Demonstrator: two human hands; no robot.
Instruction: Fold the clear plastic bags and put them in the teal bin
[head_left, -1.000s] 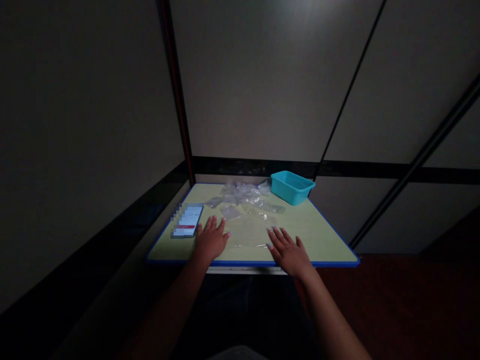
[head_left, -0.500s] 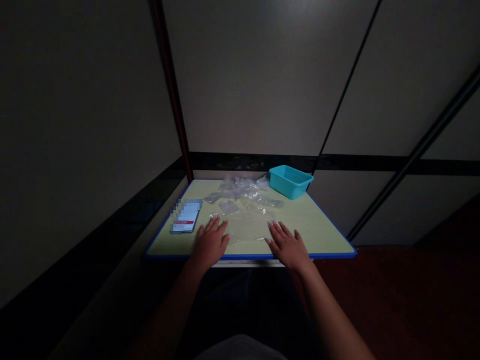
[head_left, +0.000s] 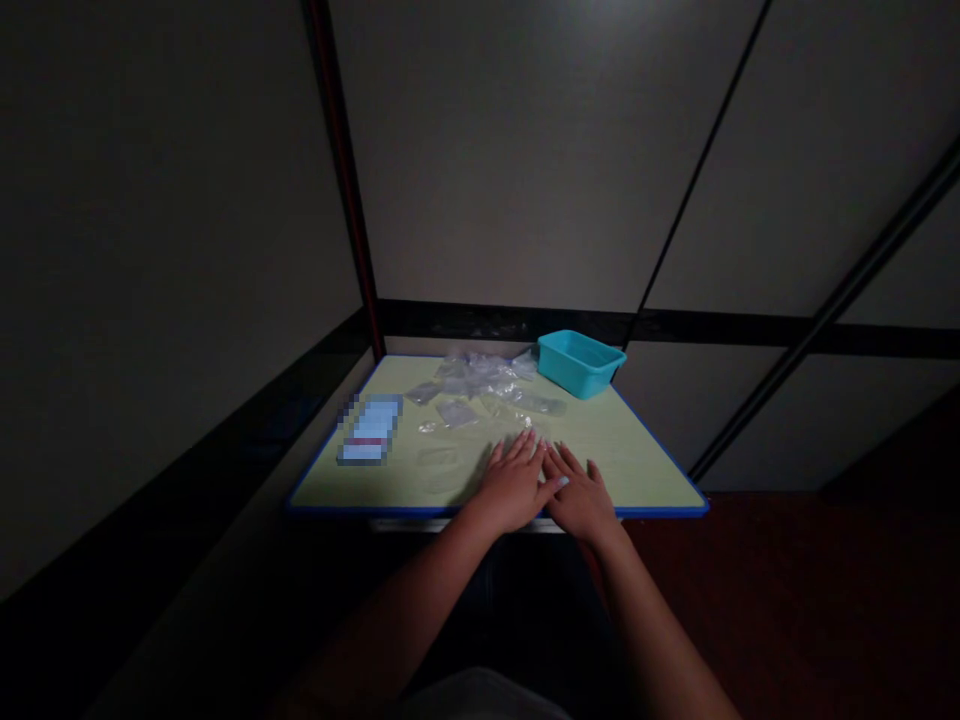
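Observation:
A clear plastic bag (head_left: 439,462) lies flat near the front of the pale table (head_left: 637,460), partly covered by my hands. My left hand (head_left: 514,485) rests palm down on it with fingers spread, its thumb reaching over towards the other hand. Right beside it, my right hand (head_left: 581,495) is also flat, fingers extended, at the bag's right side. Both hold nothing. Beyond my fingertips sits a loose heap of crumpled clear plastic bags (head_left: 484,378), with a smaller folded bag (head_left: 456,413) at its near edge.
A turquoise plastic basket (head_left: 577,365) stands at the back right corner of the table. On the left lies a phone (head_left: 371,430) with its screen lit and blurred. Walls (head_left: 495,150) rise behind and to the left.
My left hand has slid right across the flat bag, from its left side to beside my right hand. The right hand has stayed in place.

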